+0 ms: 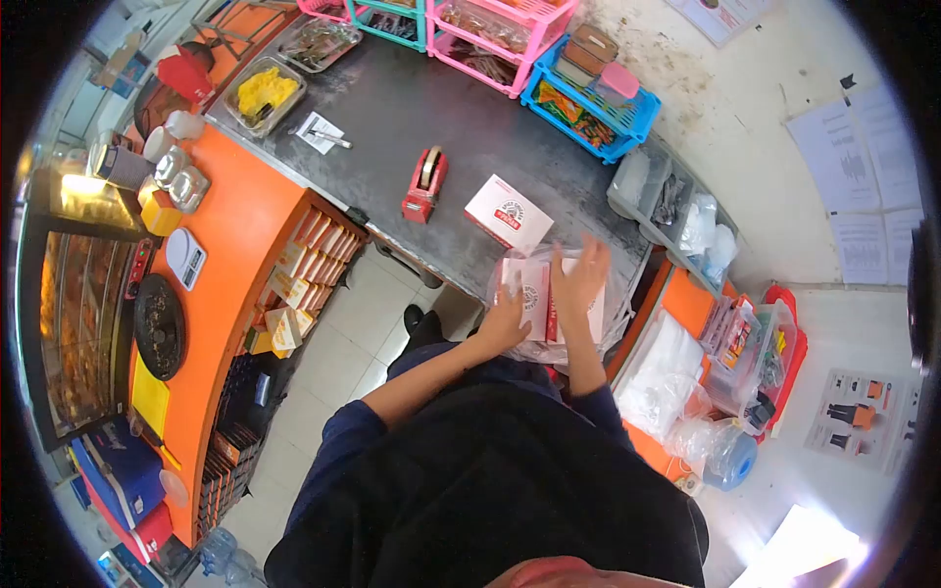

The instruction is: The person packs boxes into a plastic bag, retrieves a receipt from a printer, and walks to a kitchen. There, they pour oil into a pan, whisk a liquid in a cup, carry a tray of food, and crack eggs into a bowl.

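Two white food boxes with red edges and a round printed logo lie side by side at the counter's front edge, one the left box, the other the right box. Crumpled clear plastic bag film surrounds them. My left hand grips the left box near its outer edge. Over the right box is my right hand, fingers spread and pointing away from me. A third food box rests just beyond the bag, turned at an angle.
A red tape dispenser stands on the dark counter, left of the third box. Blue basket and grey divided bin line the wall side. White plastic bags lie on the orange surface at right. A kitchen scale is far left.
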`<action>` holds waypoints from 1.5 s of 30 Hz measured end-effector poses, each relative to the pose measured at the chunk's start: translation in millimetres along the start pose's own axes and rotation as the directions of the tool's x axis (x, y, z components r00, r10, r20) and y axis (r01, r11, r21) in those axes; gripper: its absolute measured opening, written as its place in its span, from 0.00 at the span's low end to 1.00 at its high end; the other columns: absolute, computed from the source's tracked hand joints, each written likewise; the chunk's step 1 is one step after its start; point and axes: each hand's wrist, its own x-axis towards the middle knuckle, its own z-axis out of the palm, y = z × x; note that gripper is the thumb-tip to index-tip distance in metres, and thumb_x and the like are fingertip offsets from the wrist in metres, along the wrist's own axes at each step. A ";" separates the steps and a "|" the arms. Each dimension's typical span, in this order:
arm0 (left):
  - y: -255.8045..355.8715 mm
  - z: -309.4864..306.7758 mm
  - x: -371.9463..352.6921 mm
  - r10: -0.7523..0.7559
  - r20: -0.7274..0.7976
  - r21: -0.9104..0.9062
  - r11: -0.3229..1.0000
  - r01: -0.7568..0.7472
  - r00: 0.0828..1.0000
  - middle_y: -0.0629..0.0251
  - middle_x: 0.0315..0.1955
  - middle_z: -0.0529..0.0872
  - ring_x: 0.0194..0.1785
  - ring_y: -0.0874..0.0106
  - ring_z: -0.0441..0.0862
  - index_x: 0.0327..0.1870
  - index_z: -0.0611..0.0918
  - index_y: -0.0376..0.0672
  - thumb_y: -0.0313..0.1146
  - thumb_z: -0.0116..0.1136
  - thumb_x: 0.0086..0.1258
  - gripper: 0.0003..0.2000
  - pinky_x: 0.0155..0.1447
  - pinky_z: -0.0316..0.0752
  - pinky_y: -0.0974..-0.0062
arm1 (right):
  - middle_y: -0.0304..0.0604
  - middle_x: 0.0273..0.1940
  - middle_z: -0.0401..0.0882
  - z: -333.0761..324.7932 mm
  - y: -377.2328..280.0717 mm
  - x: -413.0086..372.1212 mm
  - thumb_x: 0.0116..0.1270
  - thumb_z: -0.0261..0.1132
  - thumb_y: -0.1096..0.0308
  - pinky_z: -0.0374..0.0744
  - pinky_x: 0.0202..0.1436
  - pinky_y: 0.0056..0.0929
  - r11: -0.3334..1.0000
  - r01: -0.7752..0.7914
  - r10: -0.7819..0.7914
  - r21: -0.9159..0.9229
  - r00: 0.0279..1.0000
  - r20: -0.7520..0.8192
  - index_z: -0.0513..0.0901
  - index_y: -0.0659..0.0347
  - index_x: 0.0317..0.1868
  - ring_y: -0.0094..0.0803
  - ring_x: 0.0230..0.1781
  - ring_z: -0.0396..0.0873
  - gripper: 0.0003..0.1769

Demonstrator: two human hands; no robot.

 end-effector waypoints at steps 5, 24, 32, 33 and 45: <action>1.5 -25.5 -14.4 0.044 0.204 -0.026 0.999 -0.040 0.978 0.22 0.50 0.65 0.40 0.39 0.78 0.63 0.58 0.22 0.38 0.60 0.55 0.39 0.45 0.77 0.54 | 0.56 0.58 0.62 105.8 -40.3 43.2 0.36 0.78 0.57 0.63 0.57 0.59 0.893 0.405 -0.195 -0.197 0.742 0.641 0.51 0.35 0.72 0.57 0.58 0.61 0.62; -27.7 -49.4 2.1 -0.092 0.084 -0.277 0.955 0.111 0.992 0.33 0.55 0.60 0.53 0.37 0.71 0.68 0.56 0.39 0.29 0.69 0.40 0.48 0.55 0.72 0.54 | 0.64 0.59 0.61 -56.2 -1.2 -26.3 0.32 0.77 0.51 0.64 0.62 0.53 0.965 -0.227 0.223 -0.129 0.462 0.858 0.63 0.45 0.65 0.58 0.63 0.57 0.54; -1.5 -68.9 -20.0 -0.041 0.344 -0.261 0.956 0.137 0.938 0.37 0.52 0.73 0.53 0.42 0.73 0.67 0.52 0.35 0.34 0.73 0.38 0.52 0.58 0.71 0.59 | 0.67 0.64 0.53 29.4 -31.2 -77.8 0.44 0.69 0.42 0.57 0.52 0.75 0.931 -0.132 0.293 -0.341 0.827 0.480 0.58 0.42 0.70 0.63 0.65 0.53 0.51; 1.0 -72.9 -19.8 -0.030 0.356 -0.248 0.961 0.125 0.934 0.37 0.52 0.73 0.53 0.42 0.73 0.67 0.52 0.35 0.34 0.73 0.38 0.52 0.58 0.71 0.59 | 0.66 0.66 0.51 31.6 -31.7 -85.6 0.47 0.68 0.41 0.57 0.52 0.75 0.925 -0.085 0.248 -0.369 0.874 0.418 0.57 0.43 0.70 0.62 0.65 0.52 0.51; 59.1 -110.1 11.5 0.020 0.345 -0.004 1.000 -0.019 0.938 0.45 0.45 0.76 0.46 0.51 0.76 0.61 0.64 0.32 0.30 0.62 0.49 0.35 0.49 0.71 0.59 | 0.50 0.58 0.71 -60.8 149.2 3.9 0.62 0.57 0.56 0.65 0.54 0.63 0.819 -0.022 0.298 -0.574 0.871 0.391 0.72 0.51 0.60 0.46 0.57 0.71 0.25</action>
